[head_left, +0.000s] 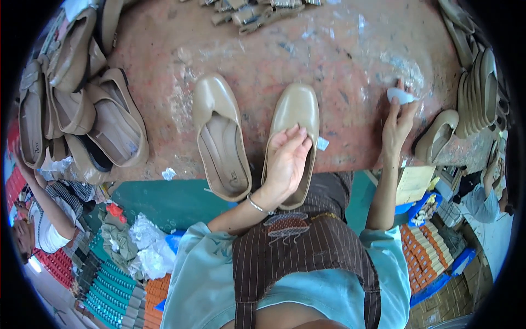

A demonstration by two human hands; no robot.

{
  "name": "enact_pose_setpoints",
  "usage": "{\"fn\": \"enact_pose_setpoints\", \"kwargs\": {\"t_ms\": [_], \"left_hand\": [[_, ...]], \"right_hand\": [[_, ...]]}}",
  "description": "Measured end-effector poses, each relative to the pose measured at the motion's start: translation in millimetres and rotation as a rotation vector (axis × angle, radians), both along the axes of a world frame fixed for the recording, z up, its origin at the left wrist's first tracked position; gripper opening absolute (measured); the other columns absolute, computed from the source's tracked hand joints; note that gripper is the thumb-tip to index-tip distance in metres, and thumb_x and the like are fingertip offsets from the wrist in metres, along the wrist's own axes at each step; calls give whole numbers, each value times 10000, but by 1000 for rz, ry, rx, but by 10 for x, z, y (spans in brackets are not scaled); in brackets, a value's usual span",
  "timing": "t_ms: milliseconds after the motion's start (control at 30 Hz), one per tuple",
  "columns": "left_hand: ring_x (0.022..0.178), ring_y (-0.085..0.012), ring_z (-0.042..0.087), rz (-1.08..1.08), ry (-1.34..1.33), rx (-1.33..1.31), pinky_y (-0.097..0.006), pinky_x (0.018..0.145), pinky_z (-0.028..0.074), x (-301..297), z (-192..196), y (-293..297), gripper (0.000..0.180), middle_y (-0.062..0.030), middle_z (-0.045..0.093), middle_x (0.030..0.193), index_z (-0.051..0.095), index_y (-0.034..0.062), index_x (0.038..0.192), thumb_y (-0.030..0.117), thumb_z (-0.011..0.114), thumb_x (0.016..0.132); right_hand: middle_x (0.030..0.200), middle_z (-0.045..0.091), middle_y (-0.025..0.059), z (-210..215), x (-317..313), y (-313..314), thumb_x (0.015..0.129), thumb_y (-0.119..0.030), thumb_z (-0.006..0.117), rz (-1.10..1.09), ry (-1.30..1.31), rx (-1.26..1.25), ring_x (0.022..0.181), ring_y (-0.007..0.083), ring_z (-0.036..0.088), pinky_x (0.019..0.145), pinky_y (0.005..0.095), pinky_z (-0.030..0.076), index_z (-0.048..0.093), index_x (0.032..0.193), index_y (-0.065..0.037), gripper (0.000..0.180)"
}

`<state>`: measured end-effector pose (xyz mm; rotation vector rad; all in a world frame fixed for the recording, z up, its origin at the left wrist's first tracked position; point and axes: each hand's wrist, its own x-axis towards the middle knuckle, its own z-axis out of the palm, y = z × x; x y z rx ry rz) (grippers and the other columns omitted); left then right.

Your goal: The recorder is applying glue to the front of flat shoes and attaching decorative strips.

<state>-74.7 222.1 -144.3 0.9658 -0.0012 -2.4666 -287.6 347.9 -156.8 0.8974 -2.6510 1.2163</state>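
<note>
Two beige flat shoes lie side by side on the worn tabletop, toes pointing away from me. The left shoe [215, 98] lies untouched, its insole showing. Over the opening of the right shoe [298, 101] is my left hand [287, 159], its fingers pressed together at the front edge of the opening and covering part of the inside. Whether a small piece is also between those fingertips is hidden. Farther right, my right hand [401, 120] is closed around a small white oval object [400, 96], its exact kind unclear, just above the table.
Beige shoes [118, 126] are piled at the table's left end. A row of nested shoes [479, 104] and a single shoe [438, 134] stand on the right. Beige strap-like pieces [255, 13] lie at the far edge. Another person [52, 219] is at the left.
</note>
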Motion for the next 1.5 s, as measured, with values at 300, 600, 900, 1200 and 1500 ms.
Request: {"fn": "enact_pose_setpoints", "kwargs": {"t_ms": [300,600,900,1200,1500], "left_hand": [[878,-143,599,23,36,-2,-301,867,463,19,17,6,79,-66,638,893,614,18,871,-44,565,866],[903,-167,604,10,95,39,-343,934,452,-5,-56,-35,80,-84,633,891,613,4,860,-60,569,841],[861,-153,600,60,147,58,-295,872,469,33,-40,-60,72,-91,629,878,610,-18,870,-58,552,856],[839,-157,583,21,3,96,-364,949,440,-27,111,-92,131,-55,599,811,580,24,789,-95,538,824],[860,-155,604,29,195,61,-322,912,457,30,-31,-74,80,-70,626,840,615,-2,834,-57,557,837]], "right_hand": [[1192,519,160,435,557,-407,770,86,597,107,395,-171,1109,287,516,961,404,396,514,1140,16,385],[932,572,110,280,128,-2153,724,-91,669,562,511,89,852,291,548,733,383,466,674,934,-106,210],[785,673,62,398,177,-1129,716,-132,778,224,-716,90,664,96,599,579,228,472,701,889,-5,228],[841,667,23,471,215,-692,819,-80,698,28,-737,-292,771,71,583,724,228,454,687,972,-12,168],[779,646,24,424,165,-826,859,-137,668,37,-396,75,686,53,509,601,191,387,585,920,-13,161]]}}
